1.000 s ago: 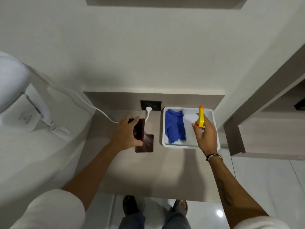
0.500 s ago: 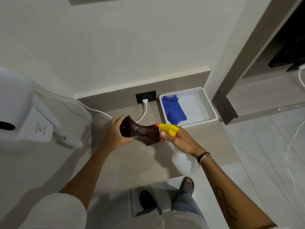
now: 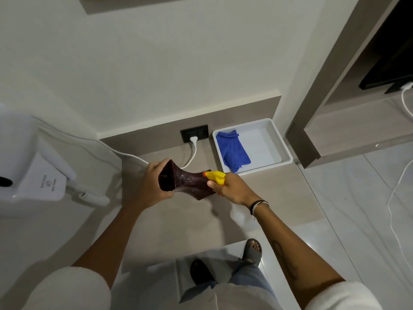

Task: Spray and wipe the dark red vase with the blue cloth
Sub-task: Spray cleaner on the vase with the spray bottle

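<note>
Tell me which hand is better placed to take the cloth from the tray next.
The right hand, probably. It is nearer the tray holding the cloth, but must first put down the spray bottle. The left hand holds the vase.

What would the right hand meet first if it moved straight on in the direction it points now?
Most likely the dark red vase. The right hand aims the spray bottle up-left, its nozzle almost at the vase's side, held by the left hand. Depth is unclear.

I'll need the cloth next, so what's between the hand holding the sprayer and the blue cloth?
In the head view, only bare counter and the white tray's near rim separate the right hand from the blue cloth.
</note>
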`<control>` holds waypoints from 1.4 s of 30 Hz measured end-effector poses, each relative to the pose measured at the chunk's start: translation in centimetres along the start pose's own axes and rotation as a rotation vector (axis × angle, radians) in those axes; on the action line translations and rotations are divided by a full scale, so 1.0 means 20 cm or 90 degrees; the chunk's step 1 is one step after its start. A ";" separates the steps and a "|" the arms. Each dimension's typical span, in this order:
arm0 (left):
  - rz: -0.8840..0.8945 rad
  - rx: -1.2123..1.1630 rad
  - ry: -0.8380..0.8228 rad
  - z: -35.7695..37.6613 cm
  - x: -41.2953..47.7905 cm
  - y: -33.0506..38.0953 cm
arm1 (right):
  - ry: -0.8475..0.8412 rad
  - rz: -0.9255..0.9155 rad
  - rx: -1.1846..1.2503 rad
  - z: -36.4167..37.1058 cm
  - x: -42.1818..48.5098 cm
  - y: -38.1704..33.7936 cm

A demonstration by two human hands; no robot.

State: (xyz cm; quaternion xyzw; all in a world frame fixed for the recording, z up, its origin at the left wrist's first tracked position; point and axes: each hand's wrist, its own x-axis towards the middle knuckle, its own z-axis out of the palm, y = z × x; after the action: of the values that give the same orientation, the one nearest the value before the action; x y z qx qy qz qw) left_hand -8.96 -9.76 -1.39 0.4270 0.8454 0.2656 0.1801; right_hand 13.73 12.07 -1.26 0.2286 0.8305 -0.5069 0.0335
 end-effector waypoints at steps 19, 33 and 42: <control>-0.224 -0.131 0.009 -0.05 0.07 0.14 | -0.049 -0.089 0.077 -0.05 0.02 0.00; -0.267 -0.114 -0.056 -0.04 0.14 0.08 | -0.052 -0.068 -0.064 0.00 0.05 0.01; -0.230 -0.112 -0.133 -0.07 0.08 0.05 | -0.018 0.008 -0.115 -0.04 0.01 0.13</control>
State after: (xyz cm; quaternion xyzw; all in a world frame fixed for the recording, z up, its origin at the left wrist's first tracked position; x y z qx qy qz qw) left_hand -9.96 -8.46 0.15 0.2766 0.8585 0.2560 0.3477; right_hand 14.70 13.89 -3.00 0.2224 0.8707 -0.4333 0.0690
